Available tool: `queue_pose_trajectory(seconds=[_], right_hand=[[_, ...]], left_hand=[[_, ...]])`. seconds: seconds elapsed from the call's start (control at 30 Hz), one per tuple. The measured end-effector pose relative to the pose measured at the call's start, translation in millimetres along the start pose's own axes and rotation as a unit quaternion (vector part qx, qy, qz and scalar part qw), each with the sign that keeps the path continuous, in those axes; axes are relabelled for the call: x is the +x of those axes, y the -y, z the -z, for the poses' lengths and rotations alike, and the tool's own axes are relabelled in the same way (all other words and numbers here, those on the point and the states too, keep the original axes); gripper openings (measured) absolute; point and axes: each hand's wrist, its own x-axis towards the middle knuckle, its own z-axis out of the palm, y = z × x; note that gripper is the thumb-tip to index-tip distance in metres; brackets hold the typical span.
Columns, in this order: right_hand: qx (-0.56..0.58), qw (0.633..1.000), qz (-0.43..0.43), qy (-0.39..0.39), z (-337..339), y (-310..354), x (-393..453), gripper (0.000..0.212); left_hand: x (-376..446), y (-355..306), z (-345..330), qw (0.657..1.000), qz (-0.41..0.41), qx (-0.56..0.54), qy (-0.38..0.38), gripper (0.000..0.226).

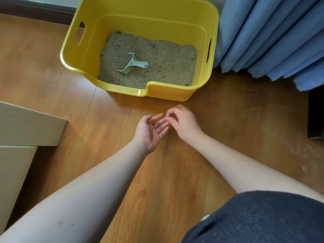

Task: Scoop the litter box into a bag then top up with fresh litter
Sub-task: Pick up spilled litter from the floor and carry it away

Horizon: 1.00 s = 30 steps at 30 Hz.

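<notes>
- Head view looks down at a yellow litter box (178, 20) on the wooden floor (228, 120), at the far middle of the scene, with a blue curtain (273, 35) just to its right.
- Inside, grey litter (166, 64) covers the bottom, and a pale scoop (133, 64) lies on it toward the left, handle pointing right.
- Left hand (150, 130) hovers over the floor near the box's front wall, palm up, fingers straight and relaxed, holding nothing that I can see.
- Right hand (182, 121) sits just beside it, fingers curled down toward the left fingertips; whether it pinches a stray grain is too small to tell.
- Both hands are outside the box, on its near side, apart from the scoop.
- No bag is in view; cardboard box flaps (29, 127) stand at the left edge.
- Judging by this, scooping has not begun, or the hands are tidying spilled bits.
- Next move likely calls for reaching over the low front lip, taking the scoop by its handle, and having a bag ready.
</notes>
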Motion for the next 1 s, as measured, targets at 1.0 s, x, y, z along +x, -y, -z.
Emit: queue_pose_trajectory(seconds=[1.0], right_hand=[[-0.056,0.968,-0.241,-0.044,-42.4,-31.4,50.3,0.011]], left_hand=[[-5.4,-27.5,18.3,0.996,0.006,-0.086,0.039,0.071]])
